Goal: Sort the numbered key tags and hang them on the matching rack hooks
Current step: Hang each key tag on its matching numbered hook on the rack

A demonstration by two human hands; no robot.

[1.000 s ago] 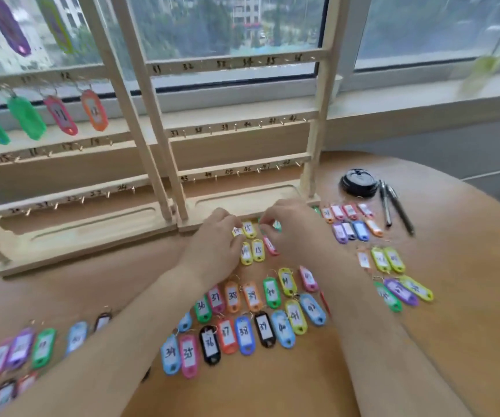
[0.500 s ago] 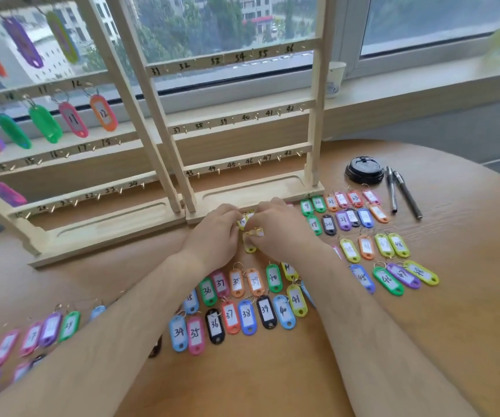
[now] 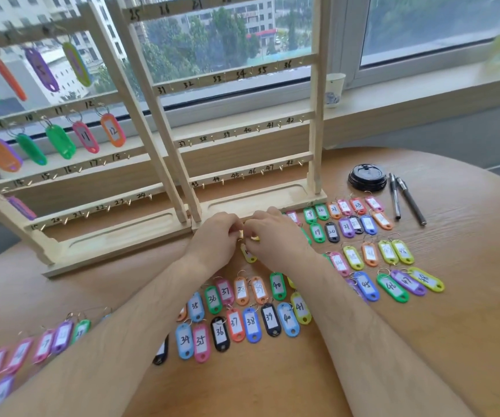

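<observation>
Your left hand (image 3: 215, 239) and right hand (image 3: 276, 236) met just before the pale wooden numbered rack (image 3: 318, 115). Both hands' fingers were curled in, pinching the top of a yellow plastic key tag (image 3: 248, 255), whose body showed below your fingertips, above the round wooden desk (image 3: 423, 326).

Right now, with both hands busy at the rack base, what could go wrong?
Both forearms pass over the sorted tag rows; withdrawing could sweep them out of order.
The left hand and right hand pinch the yellow tag, hiding its number, so it may reach the wrong hook.
</observation>
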